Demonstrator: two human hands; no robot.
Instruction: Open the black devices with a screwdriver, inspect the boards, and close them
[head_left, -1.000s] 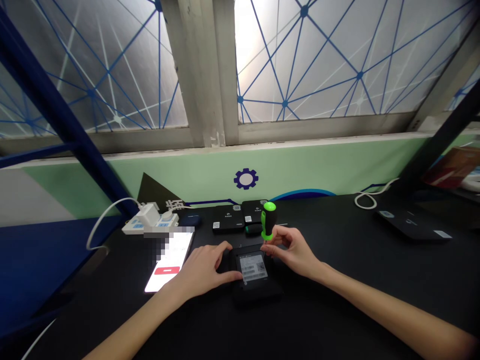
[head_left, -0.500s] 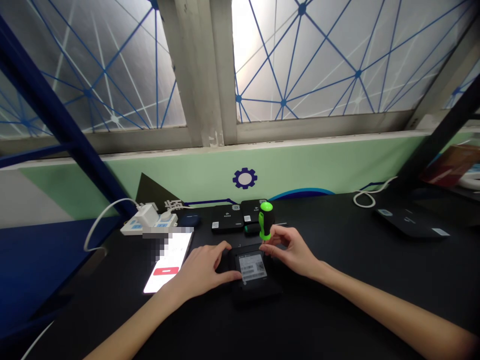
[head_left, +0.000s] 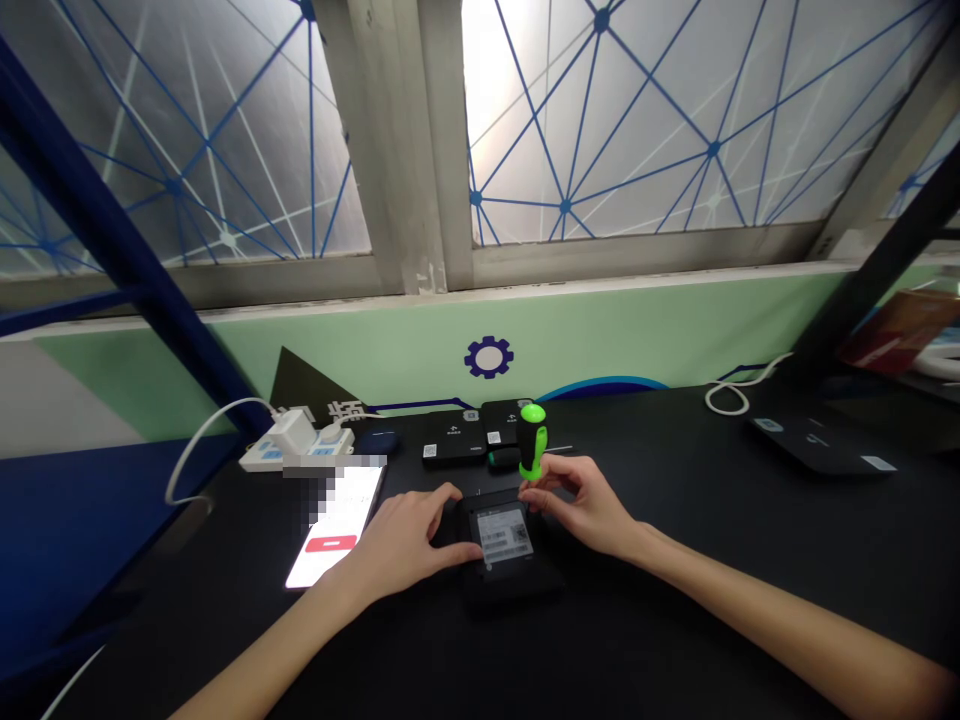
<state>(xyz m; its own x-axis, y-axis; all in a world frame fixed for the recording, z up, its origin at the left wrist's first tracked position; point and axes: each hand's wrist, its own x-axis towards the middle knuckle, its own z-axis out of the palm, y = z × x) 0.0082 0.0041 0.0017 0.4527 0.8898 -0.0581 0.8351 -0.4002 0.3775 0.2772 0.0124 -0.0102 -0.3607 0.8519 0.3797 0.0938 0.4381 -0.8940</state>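
Note:
A black flat device (head_left: 514,582) with a white barcode label (head_left: 501,535) lies on its back on the dark tabletop, right in front of me. My left hand (head_left: 401,543) grips its left side, with the thumb reaching to the label's edge. My right hand (head_left: 581,505) pinches a screwdriver (head_left: 532,440) with a bright green and black handle low down, near the device's far edge. The handle stands almost upright. The hand's fingers and the device's rim hide the shaft and tip.
A lit phone (head_left: 334,530) lies left of the device, partly blurred. Behind stand two black boxes (head_left: 450,438), a dark blue pouch (head_left: 377,440) and a power strip (head_left: 296,452) with a white charger. Another black device (head_left: 814,438) lies at right. A blue shelf post (head_left: 112,230) crosses the left.
The screwdriver handle has swung from a slight tilt to nearly upright, with small movements of my right fingers. The whole view has drifted slightly. The device and my left hand stay in place.

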